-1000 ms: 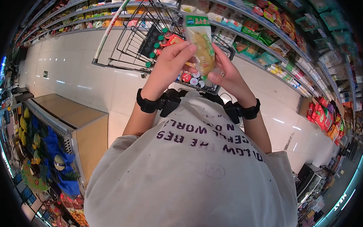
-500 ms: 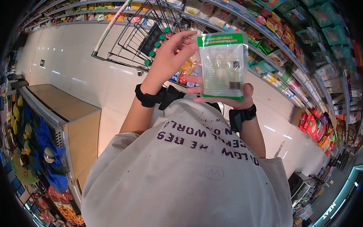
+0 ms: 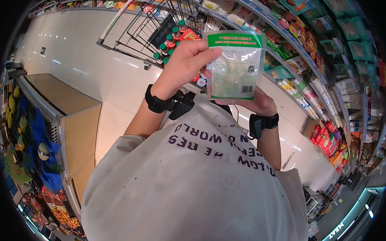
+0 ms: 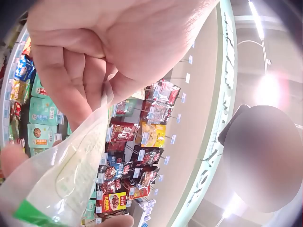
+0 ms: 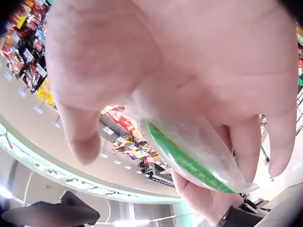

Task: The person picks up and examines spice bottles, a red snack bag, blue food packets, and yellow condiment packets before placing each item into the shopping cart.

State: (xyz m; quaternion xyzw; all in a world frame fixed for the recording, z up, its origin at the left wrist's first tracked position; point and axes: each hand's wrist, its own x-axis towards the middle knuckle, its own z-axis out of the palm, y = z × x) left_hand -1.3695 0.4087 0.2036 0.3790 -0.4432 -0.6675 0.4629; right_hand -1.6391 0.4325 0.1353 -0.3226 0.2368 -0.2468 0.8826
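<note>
A flat plastic food packet (image 3: pixel 233 70) with green bands at its top and bottom is held up before the chest. Its printed back, with a barcode and a square code, faces the head camera. My left hand (image 3: pixel 186 61) pinches the packet's left edge between thumb and fingers, as the left wrist view also shows. Under and behind the packet lies my right hand (image 3: pixel 262 103), mostly hidden in the head view. In the right wrist view, the right palm (image 5: pixel 180 61) is spread with thumb apart, and the packet leans against it.
Beyond the hands stands a wire shopping cart (image 3: pixel 143 35) holding several green-capped bottles (image 3: pixel 169 39) and other goods. Stocked shelves (image 3: pixel 279 45) curve along the far and right sides. A tan display stand (image 3: pixel 78 124) is at the left.
The packet has turned from its see-through front with yellowish contents to its printed back. My left hand has moved onto its left edge, while the right has shifted underneath.
</note>
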